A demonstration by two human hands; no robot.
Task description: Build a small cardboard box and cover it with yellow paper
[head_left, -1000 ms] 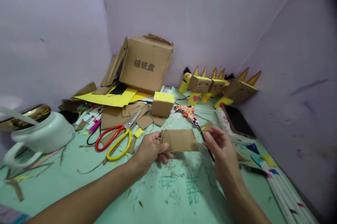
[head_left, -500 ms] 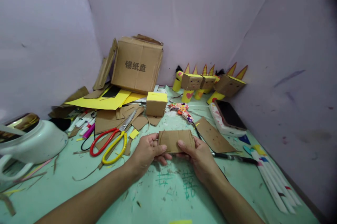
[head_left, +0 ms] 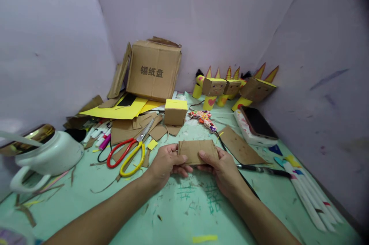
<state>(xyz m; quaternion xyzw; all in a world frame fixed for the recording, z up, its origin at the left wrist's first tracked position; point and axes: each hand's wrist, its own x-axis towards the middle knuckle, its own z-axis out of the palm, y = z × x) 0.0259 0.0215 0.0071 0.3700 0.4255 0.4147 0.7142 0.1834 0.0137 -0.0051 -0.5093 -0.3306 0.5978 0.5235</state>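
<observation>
A small rectangular piece of cardboard (head_left: 191, 153) is held level above the green table, near the middle of the view. My left hand (head_left: 167, 164) grips its left end, thumb on top and fingers beneath. At the right end, my right hand (head_left: 223, 168) pinches it the same way. Scissors (head_left: 131, 149) with one red and one yellow handle lie left of my left hand. Behind the cardboard stands a small cardboard box (head_left: 175, 116) with a yellow top. A patterned glue gun (head_left: 203, 118) lies beyond my hands.
A white teapot-like vessel (head_left: 54, 153) stands at left. White markers (head_left: 313, 195) and a phone (head_left: 258, 122) lie at right. Cardboard figures (head_left: 215, 86) line the back wall, near a large box (head_left: 154, 70). A cardboard sheet (head_left: 240, 147) lies right.
The whole view has shifted slightly, so the table items and both hands appear farther right. Both hands keep their hold on the cardboard piece.
</observation>
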